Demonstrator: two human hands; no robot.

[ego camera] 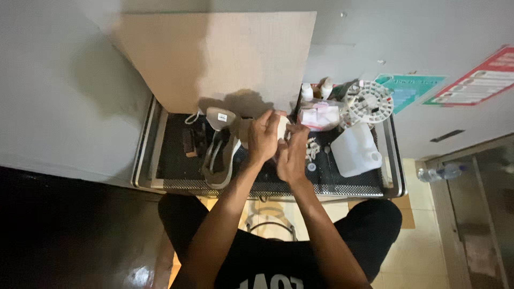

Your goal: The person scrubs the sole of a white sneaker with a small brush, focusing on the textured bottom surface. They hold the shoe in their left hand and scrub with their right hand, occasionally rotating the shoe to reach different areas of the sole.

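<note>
My left hand and my right hand meet over the middle of a metal tray lined with a dark mesh mat. Together they grip a small pale object, mostly hidden by the fingers; what it is I cannot tell. Just left of my left hand a grey and white shoe lies on the mat, its tongue raised. Several small white bits lie on the mat beside my right hand.
A brown brush lies at the tray's left. A white plastic jug, a pink-and-white packet, small bottles and a round white perforated disc crowd the right. A cardboard sheet leans behind. A water bottle lies on the floor.
</note>
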